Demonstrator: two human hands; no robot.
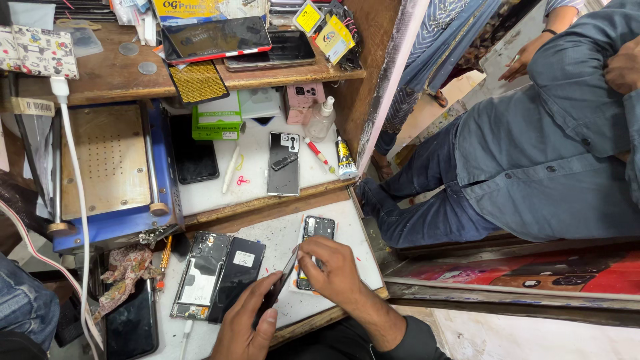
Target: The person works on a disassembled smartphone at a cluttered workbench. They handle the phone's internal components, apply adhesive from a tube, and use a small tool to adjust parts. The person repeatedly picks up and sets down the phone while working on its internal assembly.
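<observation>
Nearest the camera, the left hand [243, 327] has its fingers [257, 301] curled together, pinching the lower end of a thin dark panel [280, 285] that rises tilted toward the right hand. The right hand [333, 270] lies palm-down on an opened phone [313, 237] on the white bench [273, 237], fingers close together and bent, their tips meeting the panel's upper edge over the phone. Just left of the hands lie a dark phone back with a white sticker [238, 272] and, beside it, an opened phone chassis [200, 273]. Farther off on a raised shelf rest a grey phone [285, 163], a small clear bottle [320, 120] and a glue tube [344, 160]. To the left stands a blue machine with a perforated plate [110, 167].
</observation>
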